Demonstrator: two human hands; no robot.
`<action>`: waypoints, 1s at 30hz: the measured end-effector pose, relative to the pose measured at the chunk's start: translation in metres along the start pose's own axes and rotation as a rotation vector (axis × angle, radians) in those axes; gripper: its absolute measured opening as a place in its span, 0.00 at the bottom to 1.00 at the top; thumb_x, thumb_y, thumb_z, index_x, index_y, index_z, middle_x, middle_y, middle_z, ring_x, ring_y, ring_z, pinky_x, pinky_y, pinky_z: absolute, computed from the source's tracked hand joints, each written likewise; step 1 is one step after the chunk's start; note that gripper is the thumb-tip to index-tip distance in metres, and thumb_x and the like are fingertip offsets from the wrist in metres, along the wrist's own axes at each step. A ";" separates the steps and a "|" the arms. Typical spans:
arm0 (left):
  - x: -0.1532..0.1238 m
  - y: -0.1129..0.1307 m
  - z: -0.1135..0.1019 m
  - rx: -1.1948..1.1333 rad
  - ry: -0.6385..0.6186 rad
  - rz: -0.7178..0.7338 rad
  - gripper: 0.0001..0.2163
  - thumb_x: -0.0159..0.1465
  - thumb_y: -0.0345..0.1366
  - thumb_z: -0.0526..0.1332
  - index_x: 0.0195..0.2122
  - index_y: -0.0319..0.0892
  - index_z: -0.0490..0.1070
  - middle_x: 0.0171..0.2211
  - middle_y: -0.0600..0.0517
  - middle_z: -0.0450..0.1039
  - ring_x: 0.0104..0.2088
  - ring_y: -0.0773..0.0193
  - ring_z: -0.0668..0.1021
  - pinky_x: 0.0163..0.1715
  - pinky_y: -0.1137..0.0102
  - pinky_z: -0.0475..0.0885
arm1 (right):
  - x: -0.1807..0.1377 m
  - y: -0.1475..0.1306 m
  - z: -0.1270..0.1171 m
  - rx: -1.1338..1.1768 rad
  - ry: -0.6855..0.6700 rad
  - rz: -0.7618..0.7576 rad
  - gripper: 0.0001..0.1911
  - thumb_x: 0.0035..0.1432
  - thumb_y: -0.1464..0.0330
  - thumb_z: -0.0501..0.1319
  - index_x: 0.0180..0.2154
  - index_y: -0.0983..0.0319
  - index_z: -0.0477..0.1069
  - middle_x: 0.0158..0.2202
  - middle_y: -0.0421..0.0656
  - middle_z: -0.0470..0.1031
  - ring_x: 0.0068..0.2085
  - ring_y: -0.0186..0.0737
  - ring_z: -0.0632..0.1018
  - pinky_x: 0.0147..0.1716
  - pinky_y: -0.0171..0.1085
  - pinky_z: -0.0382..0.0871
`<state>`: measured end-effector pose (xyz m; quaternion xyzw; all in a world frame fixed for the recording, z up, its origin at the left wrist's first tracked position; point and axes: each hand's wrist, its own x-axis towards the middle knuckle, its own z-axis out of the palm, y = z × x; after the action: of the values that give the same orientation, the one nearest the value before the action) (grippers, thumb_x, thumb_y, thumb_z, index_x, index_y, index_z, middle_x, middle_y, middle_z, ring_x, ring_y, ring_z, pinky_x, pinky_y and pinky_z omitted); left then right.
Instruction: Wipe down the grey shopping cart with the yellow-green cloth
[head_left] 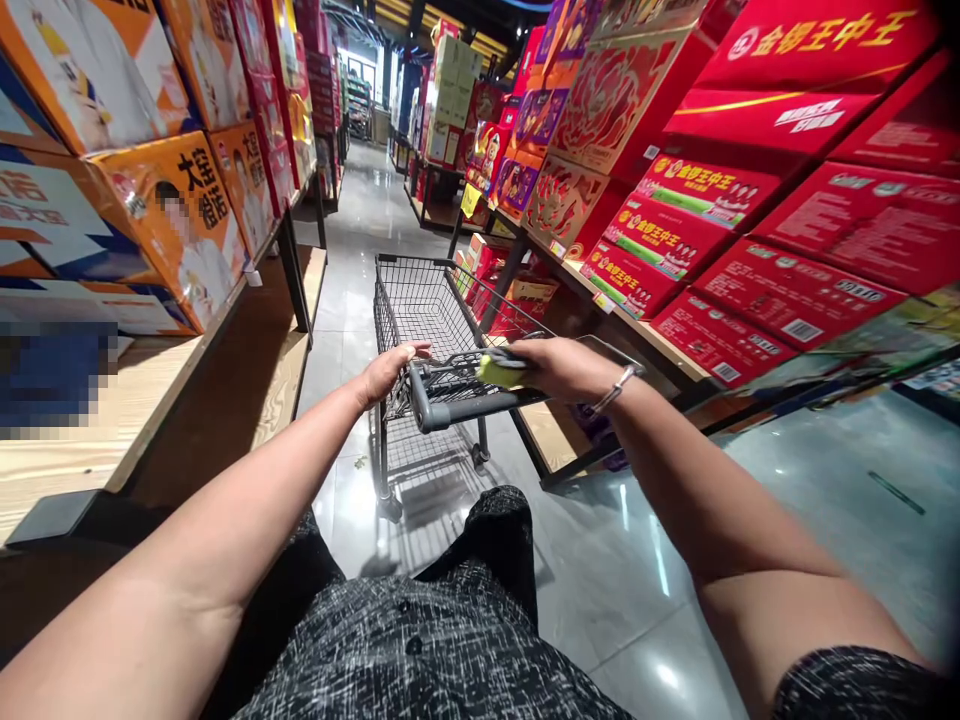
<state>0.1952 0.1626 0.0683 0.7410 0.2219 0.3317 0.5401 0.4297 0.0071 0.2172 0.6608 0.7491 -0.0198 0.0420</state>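
Shopping cart (388, 310) stands in front of me on the glossy floor (600, 560), between the left shelf (150, 390) and the right shelf (553, 440), its right side close to the latter. My left hand (388, 374) rests on the cart's near left corner, fingers reaching inward; whether it grips firmly I can't tell. My right hand (561, 368) is closed around a yellow-green and grey cloth (501, 370), just above the handle (480, 408). If I press unevenly, the wheels (480, 456) could let the cart swing and bump the right shelf; loose cloth might also snag in the wire. Counted: one cart, one cloth, one bracelet (616, 388) on my right wrist, two wheels in sight. On my right are three red cartons (666, 236) with green-striped labels and two peony-patterned cartons (611, 100); on my left, at least four orange cartons (180, 215).
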 end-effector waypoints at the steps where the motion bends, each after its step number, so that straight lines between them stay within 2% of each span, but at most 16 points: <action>1: 0.001 -0.001 0.000 -0.010 0.005 -0.001 0.36 0.62 0.59 0.48 0.59 0.32 0.67 0.54 0.38 0.74 0.59 0.44 0.71 0.63 0.48 0.59 | -0.002 -0.022 0.001 0.077 0.094 -0.142 0.27 0.62 0.67 0.58 0.62 0.51 0.66 0.54 0.40 0.77 0.51 0.40 0.77 0.48 0.35 0.70; 3: 0.003 -0.002 -0.002 -0.021 -0.012 -0.007 0.35 0.62 0.57 0.50 0.58 0.31 0.67 0.55 0.37 0.73 0.58 0.46 0.72 0.62 0.51 0.61 | -0.006 -0.063 0.007 0.143 0.241 -0.370 0.32 0.65 0.73 0.53 0.67 0.47 0.56 0.61 0.39 0.70 0.54 0.39 0.74 0.52 0.39 0.70; 6: 0.004 0.000 -0.008 0.019 -0.062 -0.019 0.34 0.62 0.55 0.51 0.59 0.30 0.67 0.54 0.36 0.74 0.57 0.46 0.74 0.60 0.51 0.64 | -0.010 -0.099 0.023 0.056 0.328 -0.556 0.32 0.66 0.75 0.51 0.66 0.43 0.59 0.65 0.39 0.64 0.56 0.42 0.71 0.55 0.46 0.69; 8: 0.002 0.005 -0.013 0.072 -0.080 -0.038 0.34 0.63 0.56 0.49 0.59 0.32 0.67 0.53 0.37 0.75 0.56 0.45 0.74 0.59 0.49 0.64 | -0.013 -0.103 0.034 -0.014 0.338 -0.589 0.28 0.66 0.73 0.53 0.63 0.42 0.63 0.65 0.38 0.64 0.57 0.44 0.70 0.55 0.48 0.69; 11: 0.000 0.014 -0.018 0.130 -0.087 -0.069 0.33 0.62 0.57 0.49 0.58 0.36 0.70 0.53 0.39 0.76 0.57 0.43 0.73 0.59 0.49 0.64 | -0.023 -0.083 0.046 -0.012 0.400 -0.565 0.27 0.67 0.72 0.54 0.62 0.41 0.66 0.64 0.37 0.66 0.57 0.43 0.70 0.56 0.48 0.68; 14: 0.000 0.020 -0.021 0.148 -0.089 -0.078 0.33 0.61 0.57 0.51 0.57 0.35 0.70 0.52 0.39 0.77 0.57 0.42 0.74 0.59 0.49 0.64 | -0.037 -0.040 0.060 0.038 0.511 -0.481 0.26 0.67 0.75 0.52 0.59 0.43 0.69 0.61 0.38 0.70 0.57 0.41 0.71 0.55 0.47 0.69; 17: 0.004 0.020 -0.022 0.174 -0.053 -0.056 0.30 0.61 0.51 0.51 0.56 0.33 0.70 0.52 0.39 0.77 0.57 0.45 0.74 0.60 0.50 0.64 | -0.054 0.016 0.075 0.052 0.588 -0.313 0.24 0.66 0.76 0.51 0.56 0.48 0.73 0.60 0.41 0.72 0.57 0.41 0.73 0.55 0.47 0.69; 20: 0.007 0.022 -0.021 0.270 0.057 -0.025 0.26 0.59 0.42 0.52 0.56 0.35 0.70 0.53 0.42 0.76 0.56 0.50 0.75 0.59 0.54 0.67 | -0.073 0.074 0.088 0.030 0.622 -0.009 0.24 0.63 0.74 0.52 0.56 0.53 0.73 0.59 0.45 0.72 0.57 0.45 0.73 0.55 0.50 0.69; 23: 0.000 0.039 -0.015 0.468 0.192 0.049 0.23 0.59 0.38 0.53 0.54 0.38 0.71 0.52 0.44 0.76 0.55 0.53 0.75 0.58 0.56 0.67 | -0.084 0.106 0.095 0.020 0.627 0.253 0.29 0.57 0.75 0.54 0.59 0.54 0.70 0.60 0.46 0.70 0.58 0.50 0.72 0.55 0.52 0.68; 26: -0.017 0.069 0.000 0.607 0.232 0.185 0.18 0.62 0.39 0.53 0.51 0.40 0.73 0.49 0.46 0.77 0.53 0.54 0.75 0.59 0.57 0.66 | -0.079 0.096 0.100 0.024 0.662 0.328 0.32 0.53 0.75 0.55 0.60 0.55 0.69 0.60 0.46 0.69 0.57 0.51 0.71 0.55 0.52 0.68; 30: -0.043 0.101 0.026 0.653 0.027 0.279 0.20 0.69 0.47 0.49 0.50 0.42 0.75 0.47 0.47 0.78 0.48 0.54 0.78 0.52 0.58 0.68 | -0.061 0.031 0.108 -0.014 0.765 0.317 0.30 0.58 0.74 0.54 0.61 0.52 0.68 0.61 0.47 0.69 0.56 0.53 0.71 0.53 0.54 0.68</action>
<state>0.1821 0.0844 0.1481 0.8934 0.2197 0.3236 0.2211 0.4714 -0.0580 0.1158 0.7273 0.6000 0.2390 -0.2322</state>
